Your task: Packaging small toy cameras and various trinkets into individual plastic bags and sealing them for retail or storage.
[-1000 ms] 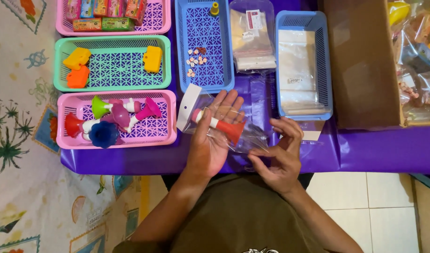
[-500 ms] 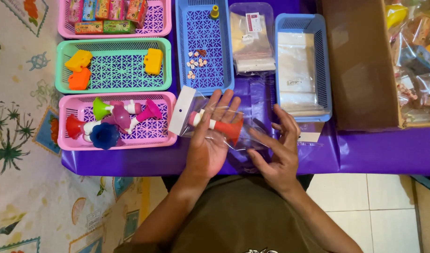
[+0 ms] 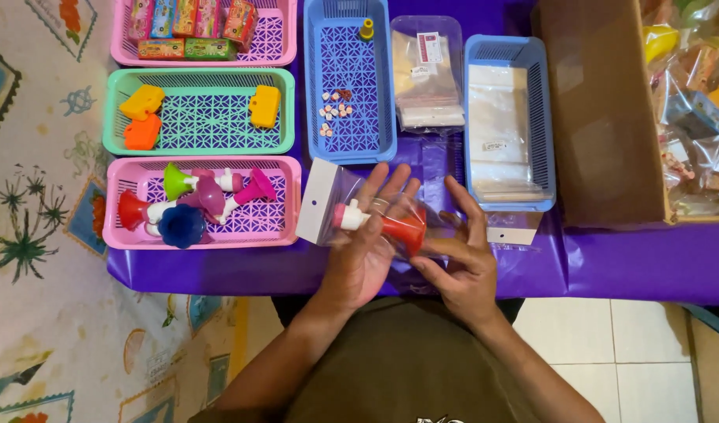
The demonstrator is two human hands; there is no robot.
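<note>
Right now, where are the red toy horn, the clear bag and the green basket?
red toy horn [image 3: 402, 228], head view, on its red bell.
clear bag [image 3: 333, 192], head view, on its film.
green basket [image 3: 199, 74], head view, on its far rim.
</note>
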